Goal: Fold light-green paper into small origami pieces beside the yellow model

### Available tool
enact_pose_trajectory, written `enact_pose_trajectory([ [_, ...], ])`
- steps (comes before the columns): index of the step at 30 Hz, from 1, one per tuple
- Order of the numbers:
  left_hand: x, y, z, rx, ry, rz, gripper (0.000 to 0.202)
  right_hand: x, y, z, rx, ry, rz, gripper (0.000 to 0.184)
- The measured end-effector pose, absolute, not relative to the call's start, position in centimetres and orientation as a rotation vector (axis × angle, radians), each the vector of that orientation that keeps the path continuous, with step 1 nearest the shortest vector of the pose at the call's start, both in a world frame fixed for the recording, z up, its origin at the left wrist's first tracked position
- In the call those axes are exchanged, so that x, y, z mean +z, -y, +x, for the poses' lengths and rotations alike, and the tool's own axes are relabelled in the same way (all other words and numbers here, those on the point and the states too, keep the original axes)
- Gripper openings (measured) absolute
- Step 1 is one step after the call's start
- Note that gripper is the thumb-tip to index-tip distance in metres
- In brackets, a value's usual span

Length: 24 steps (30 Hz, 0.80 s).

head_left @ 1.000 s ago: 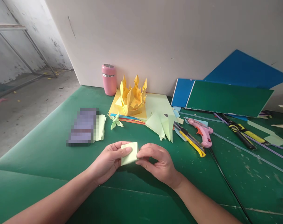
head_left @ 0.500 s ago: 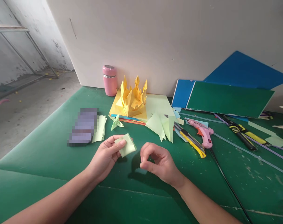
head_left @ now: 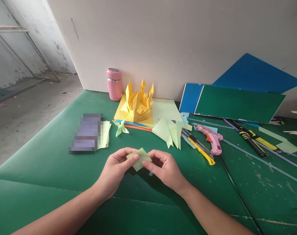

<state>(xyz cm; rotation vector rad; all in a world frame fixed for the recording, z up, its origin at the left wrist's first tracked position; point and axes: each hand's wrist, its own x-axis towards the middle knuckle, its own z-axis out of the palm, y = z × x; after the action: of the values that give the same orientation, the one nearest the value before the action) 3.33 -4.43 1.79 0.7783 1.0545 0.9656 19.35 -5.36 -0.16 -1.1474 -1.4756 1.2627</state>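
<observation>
A small square of folded pale green paper (head_left: 139, 164) is held up above the green table (head_left: 52, 205), one corner pointing away from me. My left hand (head_left: 117, 169) pinches its left side, thumb on top. At the right corner, the thumb and fingers of my right hand (head_left: 166, 168) close on the same paper. The fingertips behind the paper are hidden. Beyond my hands lies a small green folded-paper flower (head_left: 122, 128), and further back a yellow folded-paper crown (head_left: 138, 109) rests on coloured sheets.
Pale green sheets (head_left: 104, 135) lie beside a blurred phone-like object (head_left: 87, 133). Folded green pieces (head_left: 166, 132), a yellow utility knife (head_left: 199, 148) and a pink glue gun (head_left: 213, 140) with a trailing cord are to the right. A pink flask (head_left: 114, 85) stands behind.
My right hand has moved left and taken hold of the paper's right corner. The paper has shifted slightly right and turned, so a corner now points away from me.
</observation>
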Motion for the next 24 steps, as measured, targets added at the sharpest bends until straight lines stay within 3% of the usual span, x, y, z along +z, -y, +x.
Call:
enact_pose_trajectory([
  [6,1.75,4.52,3.36,1.005,-1.128,0.853,0.031,-0.24,5.26,19.40,1.303,1.439,-1.158,0.035],
  [24,1.59,4.43,3.25,1.078,-1.221,1.291,0.010,-0.55,5.20,19.23,1.210,1.549,-1.175,0.041],
])
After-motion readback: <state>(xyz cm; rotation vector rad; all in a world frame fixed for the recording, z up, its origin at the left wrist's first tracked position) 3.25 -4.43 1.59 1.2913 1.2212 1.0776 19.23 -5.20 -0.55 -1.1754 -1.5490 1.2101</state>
